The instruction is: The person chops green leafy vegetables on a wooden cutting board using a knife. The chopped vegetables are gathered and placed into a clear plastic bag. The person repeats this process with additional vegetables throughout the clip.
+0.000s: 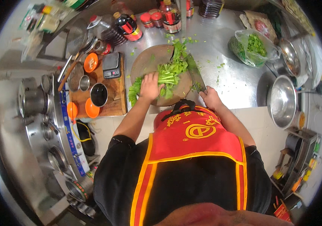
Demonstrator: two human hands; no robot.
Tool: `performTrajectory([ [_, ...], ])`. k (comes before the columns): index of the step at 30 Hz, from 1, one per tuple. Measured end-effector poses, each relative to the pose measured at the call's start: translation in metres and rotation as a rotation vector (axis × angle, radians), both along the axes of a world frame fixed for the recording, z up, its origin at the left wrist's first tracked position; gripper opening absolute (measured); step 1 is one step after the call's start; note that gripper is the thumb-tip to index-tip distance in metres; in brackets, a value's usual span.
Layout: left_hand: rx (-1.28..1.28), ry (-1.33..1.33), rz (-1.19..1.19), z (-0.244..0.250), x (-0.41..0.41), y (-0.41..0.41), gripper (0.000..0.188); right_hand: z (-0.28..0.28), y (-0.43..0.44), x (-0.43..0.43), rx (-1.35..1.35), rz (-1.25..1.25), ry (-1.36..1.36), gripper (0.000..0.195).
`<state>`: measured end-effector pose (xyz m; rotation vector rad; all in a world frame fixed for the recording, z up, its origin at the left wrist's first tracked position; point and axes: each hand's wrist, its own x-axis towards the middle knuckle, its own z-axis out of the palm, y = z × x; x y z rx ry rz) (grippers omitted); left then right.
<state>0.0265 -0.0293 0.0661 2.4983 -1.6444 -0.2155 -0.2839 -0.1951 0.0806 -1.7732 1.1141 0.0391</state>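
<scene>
On a round chopping board lies a bunch of leafy green stalks. My left hand presses down on the stalks, fingers together, near the bunch's left part. A cleaver with a broad blade is gripped by its handle in my right hand, at the board's right edge. The blade stands beside the leaves, with green bits on it. Chopped green scraps are scattered on the steel counter to the right and behind the board.
Left of the board, a wooden board bears a digital scale, a dark-filled metal cup and orange bowls. Sauce bottles stand behind. At right are a plastic bag of chopped greens and a steel bowl.
</scene>
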Motion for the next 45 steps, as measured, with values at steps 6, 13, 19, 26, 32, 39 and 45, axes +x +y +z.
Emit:
performTrajectory([
  [6, 0.035, -0.004, 0.118, 0.004, 0.008, 0.009, 0.071, 0.014, 0.012, 0.0, -0.131, -0.062, -0.07, 0.03],
  [13, -0.08, 0.03, -0.013, -0.01, 0.005, 0.039, 0.081, 0.068, 0.043, 0.053, -0.249, 0.169, -0.02, 0.029],
  [19, -0.046, -0.015, -0.08, -0.001, 0.002, 0.038, 0.077, 0.007, 0.028, 0.116, -0.372, 0.337, 0.103, 0.029],
  [26, 0.017, -0.079, -0.084, -0.035, 0.033, 0.029, 0.065, 0.019, 0.045, 0.079, -0.347, 0.359, 0.171, 0.028],
  [32, -0.038, 0.038, -0.127, -0.039, 0.046, 0.036, 0.069, 0.056, 0.033, 0.047, -0.352, 0.318, 0.019, 0.024],
  [39, -0.264, 0.237, 0.251, -0.016, 0.054, 0.016, 0.069, 0.034, -0.016, 0.081, -0.625, 0.19, 0.112, 0.024],
  [45, -0.206, 0.119, 0.306, -0.034, 0.076, -0.018, 0.081, 0.016, 0.022, 0.073, -0.463, 0.419, 0.038, 0.026],
])
